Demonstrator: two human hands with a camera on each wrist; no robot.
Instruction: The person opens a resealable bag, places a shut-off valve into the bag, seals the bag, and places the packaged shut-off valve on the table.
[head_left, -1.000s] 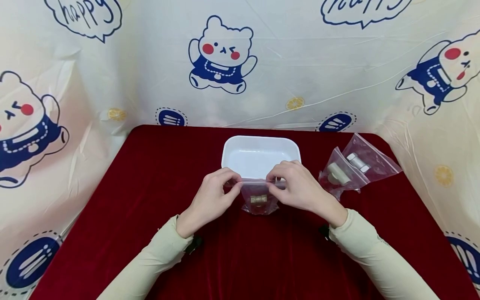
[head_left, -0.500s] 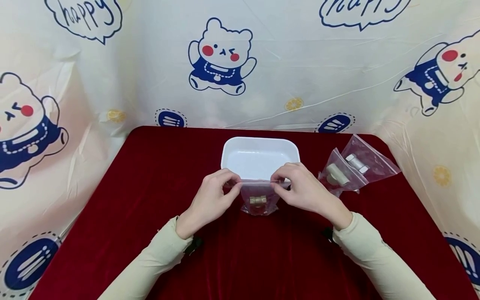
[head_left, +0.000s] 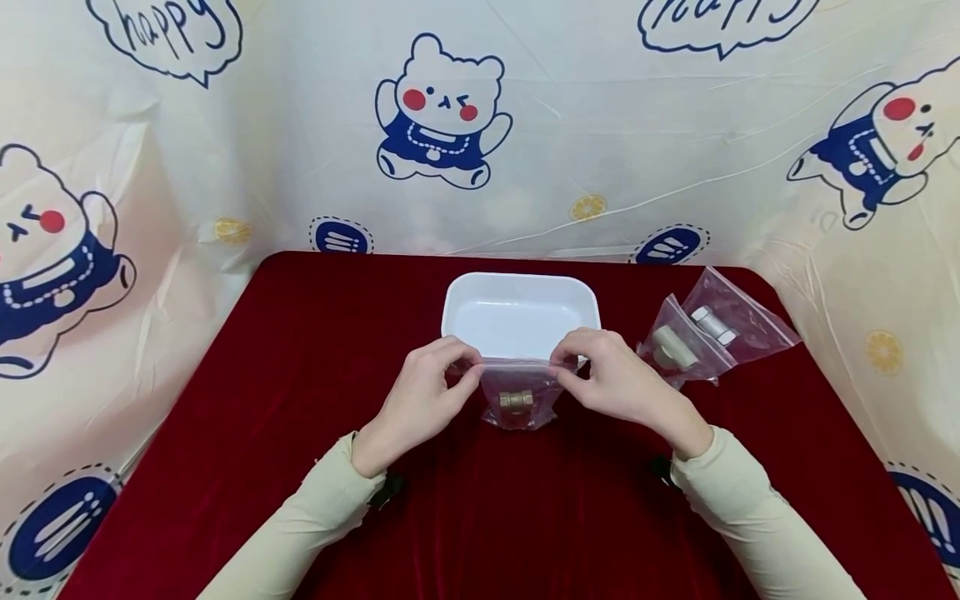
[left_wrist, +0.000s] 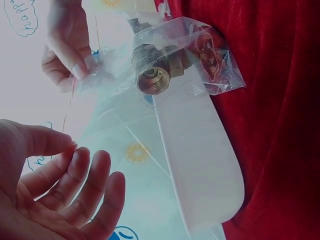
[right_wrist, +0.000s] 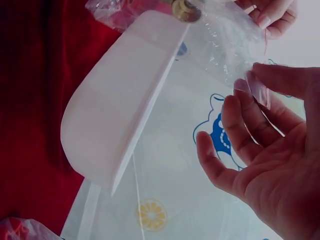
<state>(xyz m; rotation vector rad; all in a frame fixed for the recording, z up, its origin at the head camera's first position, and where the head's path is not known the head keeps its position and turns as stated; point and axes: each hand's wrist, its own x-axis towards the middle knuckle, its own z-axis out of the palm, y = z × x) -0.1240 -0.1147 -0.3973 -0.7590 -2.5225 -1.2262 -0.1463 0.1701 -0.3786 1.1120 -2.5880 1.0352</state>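
Observation:
Between both hands a clear zip bag (head_left: 522,379) stands upright, with a threaded brass pipe fitting (head_left: 516,402) inside it. My left hand (head_left: 429,392) pinches the left end of the bag's zip edge between thumb and forefinger. At the right end, my right hand (head_left: 618,379) pinches the same edge. The left wrist view shows the brass fitting (left_wrist: 154,80) low in the bag, its round threaded mouth facing the camera. In the right wrist view the fingertips of my right hand (right_wrist: 270,130) meet on the bag's edge, the other fingers spread loosely.
Just behind the bag sits a white plastic tray (head_left: 517,292) on the dark red tablecloth (head_left: 330,325). To the right lie two more clear zip bags, one with a pale fitting (head_left: 675,347), one with a silvery fitting (head_left: 713,325). A printed curtain (head_left: 555,125) hangs behind the table.
My right hand has slid to the right along the bag's top edge, from near its middle to its right end. The left hand has held its place.

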